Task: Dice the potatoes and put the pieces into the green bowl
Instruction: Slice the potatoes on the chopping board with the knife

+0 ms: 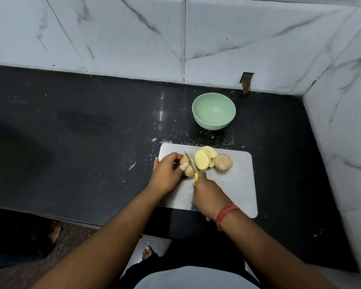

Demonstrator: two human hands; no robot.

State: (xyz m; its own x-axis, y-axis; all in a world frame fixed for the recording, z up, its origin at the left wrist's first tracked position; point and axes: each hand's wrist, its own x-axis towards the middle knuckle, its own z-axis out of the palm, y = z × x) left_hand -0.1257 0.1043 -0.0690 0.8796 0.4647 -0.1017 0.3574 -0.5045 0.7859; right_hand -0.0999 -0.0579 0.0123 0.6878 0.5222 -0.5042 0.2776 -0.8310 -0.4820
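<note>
On a silver cutting board (233, 184), my left hand (167, 172) grips a brown-skinned potato piece (188, 171) at the board's left end. My right hand (209, 197) holds a yellow-handled knife (191, 163) whose blade stands in the potato's cut side. Just right of the blade lean several pale yellow potato slices (203, 159). A rounded potato end (223, 162) with skin lies to their right. The green bowl (214, 111) stands empty on the counter behind the board.
The black counter (81, 142) stretches to the left with white specks and scraps on it. Marble-tiled walls (340, 126) close the back and right side. My bare feet (147, 253) show on the floor below the counter edge.
</note>
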